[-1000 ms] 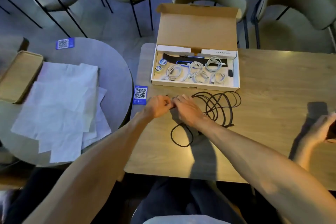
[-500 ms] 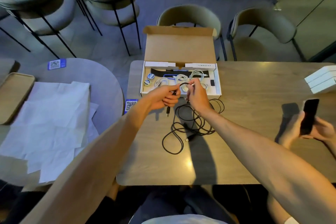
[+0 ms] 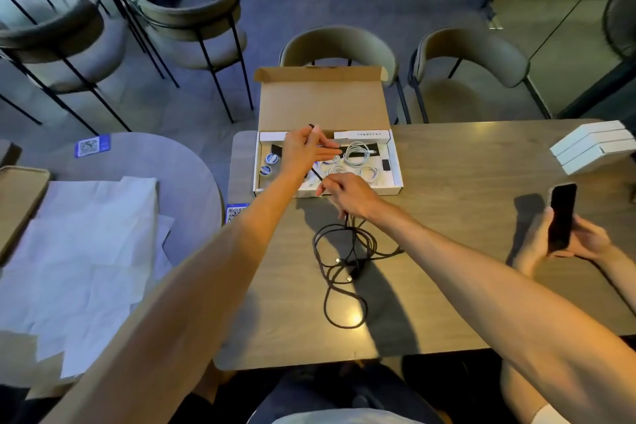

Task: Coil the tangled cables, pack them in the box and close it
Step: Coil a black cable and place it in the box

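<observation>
- my left hand (image 3: 304, 152) is up over the open cardboard box (image 3: 323, 103), pinching the plug end of the black cable (image 3: 356, 265) between thumb and fingers, tip poking out the top.
- right hand (image 3: 347, 192) sits lower, right at the box's front edge, fingers closed round the same cable a bit further down the line, so one short run is stretched between my two hands.
- the rest of the cable lies in a loose tangle on the wooden table (image 3: 464, 182) just in front of the box. one long loop trails toward me and a few connectors show in the middle. might be more than one cord in there, can't tell.
- the white cables (image 3: 356, 153) lie coiled inside the box and the lid stands open, so i'd guess this black mess is the last bit.
- how i'd do it: left hand is the anchor, don't let that plug slip. let the right hand slide loosely down the cord and feed even loops up to the left. no yanking, a hard pull would likely cinch the knot in the pile.
- if it snags, i'd pick the connector out of the knot first.
- size the loops to fit beside the white coils.
- someone else's hands with a phone (image 3: 562, 213) are off to my right, well apart from the cable.
</observation>
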